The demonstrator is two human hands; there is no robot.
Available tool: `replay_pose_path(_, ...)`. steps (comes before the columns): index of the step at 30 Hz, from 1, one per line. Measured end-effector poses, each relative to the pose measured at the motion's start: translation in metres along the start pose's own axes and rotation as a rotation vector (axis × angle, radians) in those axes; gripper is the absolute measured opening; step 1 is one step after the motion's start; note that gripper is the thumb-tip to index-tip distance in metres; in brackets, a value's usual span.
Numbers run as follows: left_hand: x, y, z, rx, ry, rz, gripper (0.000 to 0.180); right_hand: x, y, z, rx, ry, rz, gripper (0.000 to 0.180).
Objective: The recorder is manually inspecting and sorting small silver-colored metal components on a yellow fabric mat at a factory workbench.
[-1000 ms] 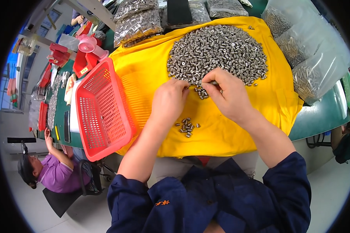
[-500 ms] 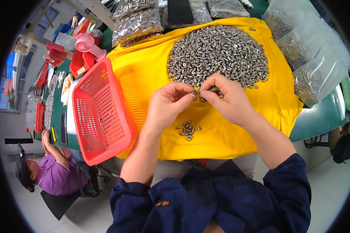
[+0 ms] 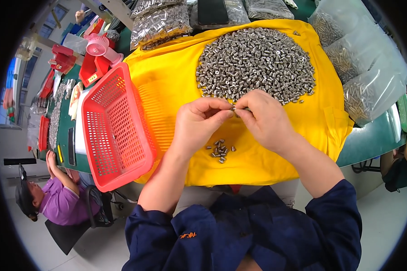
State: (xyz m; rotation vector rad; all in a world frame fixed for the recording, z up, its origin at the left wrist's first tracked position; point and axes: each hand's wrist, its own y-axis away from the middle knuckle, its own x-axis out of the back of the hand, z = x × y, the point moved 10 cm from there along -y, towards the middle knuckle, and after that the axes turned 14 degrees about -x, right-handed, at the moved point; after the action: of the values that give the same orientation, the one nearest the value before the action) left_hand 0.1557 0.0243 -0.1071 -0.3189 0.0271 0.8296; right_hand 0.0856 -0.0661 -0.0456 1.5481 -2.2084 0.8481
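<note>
Left hand (image 3: pixel 199 124) and right hand (image 3: pixel 264 118) meeting fingertip to fingertip, both pinching closed on one small metal piece (image 3: pixel 234 108) between them. Pinched piece hovering just below big metal-piece heap (image 3: pixel 255 63), above small pile (image 3: pixel 220 150), all lying on yellow cloth (image 3: pixel 167 90). Red mesh basket (image 3: pixel 113 128) sitting left, tilted, contents not showing. Clear bags (image 3: pixel 362 67) holding similar pieces, right.

Bare yellow cloth (image 3: pixel 167 90) lies open at ten o'clock of the left hand (image 3: pixel 196 124), until the red basket (image 3: pixel 111 131) walls it at nine; the big heap of metal pieces (image 3: pixel 255 63) blocks twelve, the small cluster (image 3: pixel 219 150) six
</note>
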Motion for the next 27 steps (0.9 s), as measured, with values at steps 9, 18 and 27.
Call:
replay_pose_path(9,-0.012,-0.007,0.027,-0.217,-0.554,-0.18,0.008,0.0,-0.002,0.005,0.015,0.033,-0.019,0.008)
replay_pose_path(18,0.003,-0.004,0.002,-0.008,-0.019,-0.004,0.02,0.001,-0.006,0.019,-0.124,-0.088,-0.026,0.006)
replay_pose_path(27,0.009,-0.002,-0.006,0.047,0.206,0.065,0.017,0.004,-0.004,0.015,-0.151,-0.227,-0.037,0.006)
